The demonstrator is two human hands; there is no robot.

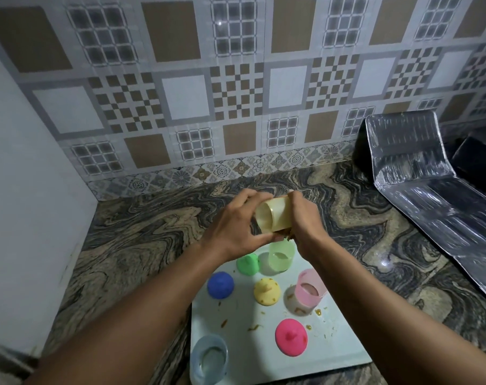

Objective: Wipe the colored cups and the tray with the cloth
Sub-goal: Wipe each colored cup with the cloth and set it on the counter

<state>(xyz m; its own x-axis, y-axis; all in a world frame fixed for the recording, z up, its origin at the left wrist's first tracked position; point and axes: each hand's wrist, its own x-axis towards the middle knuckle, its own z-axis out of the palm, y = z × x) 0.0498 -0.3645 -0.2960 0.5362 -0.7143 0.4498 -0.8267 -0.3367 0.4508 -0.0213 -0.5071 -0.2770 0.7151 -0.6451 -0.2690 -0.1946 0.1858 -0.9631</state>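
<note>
The left grip (236, 226) and right grip (305, 218) hold a pale yellow translucent plastic cup (273, 215) on its side above the far end of a white rectangular plastic tray (336, 348). The cup's open end faces the left grip. On the tray stand a green translucent cup (282, 255), a pink translucent cup (309, 290) and a pale blue translucent cup (209, 359). Among them sit a green domed lid (247, 263), a blue domed lid (220, 284), a yellow domed lid (266, 291) and a pink domed lid (291, 337). Brown smears (223, 323) mark the tray, which lies on a swirl-patterned stone bench (141, 240).

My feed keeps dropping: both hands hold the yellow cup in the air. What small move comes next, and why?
Probably roll the yellow cup a part-turn in the left hand, so the right hand meets a fresh stretch of wall. The cup lies on its side, held at both ends, with the right hand wrapped round its base. The smeared tray can wait.
</note>
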